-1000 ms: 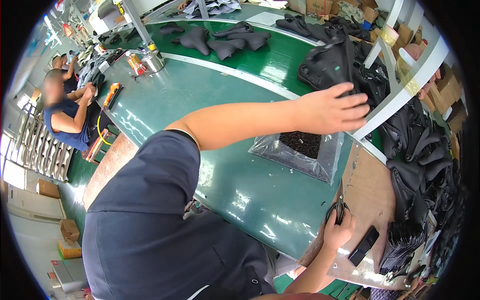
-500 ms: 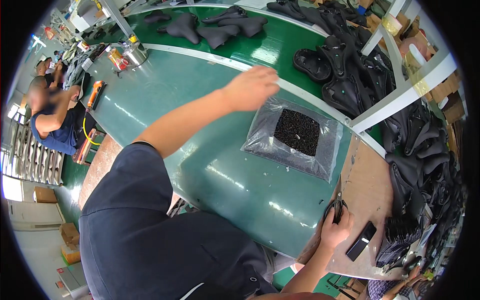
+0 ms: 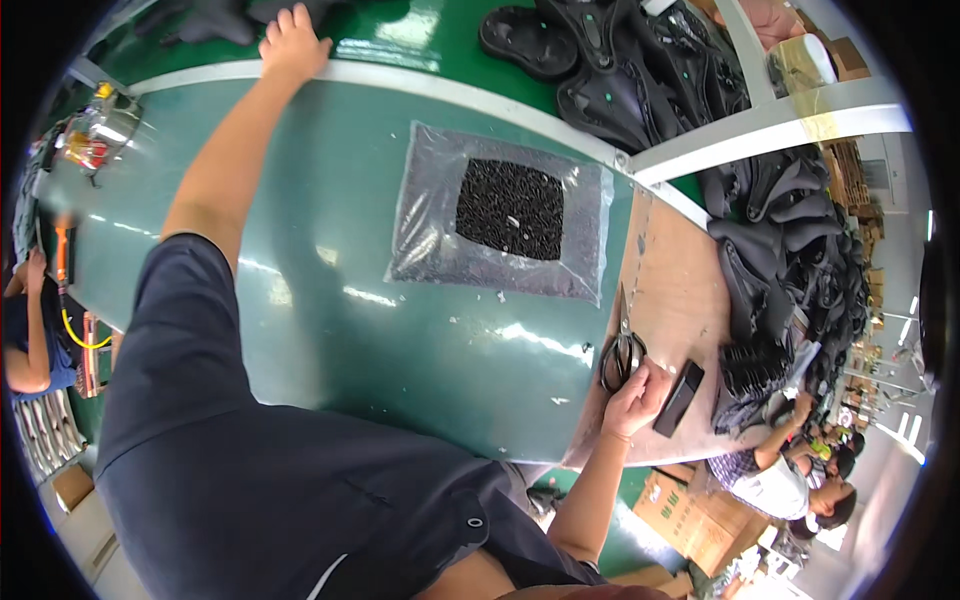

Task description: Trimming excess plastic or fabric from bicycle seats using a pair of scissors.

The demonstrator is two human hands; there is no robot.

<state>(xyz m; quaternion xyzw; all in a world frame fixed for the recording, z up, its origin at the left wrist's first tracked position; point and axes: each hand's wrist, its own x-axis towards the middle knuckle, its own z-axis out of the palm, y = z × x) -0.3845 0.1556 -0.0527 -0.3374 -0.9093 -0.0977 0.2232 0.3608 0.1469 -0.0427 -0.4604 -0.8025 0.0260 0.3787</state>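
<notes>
My left hand [image 3: 292,45] is stretched far forward over the white rail [image 3: 420,78], fingers spread, holding nothing. Just past its fingertips lie black bicycle saddles [image 3: 215,22] on the green belt. On the right, my right hand [image 3: 637,397] rests beside the black-handled scissors [image 3: 621,360], its fingers loosely bent; both handle loops show outside the hand. A clear plastic bag [image 3: 425,235], its top cut open, lies flat on the green table, and small black pieces [image 3: 510,210] show through the opening.
Black saddles [image 3: 610,95] are heaped at the far right, behind a white metal frame [image 3: 770,135]. A black phone [image 3: 679,398] lies by my right hand. An orange power tool [image 3: 63,245] with a yellow hose is at the left edge. Other people sit at both sides.
My left hand has moved forward and left, from above the bag to the saddles on the belt. My right hand has let go of the scissors. The view has turned rightward.
</notes>
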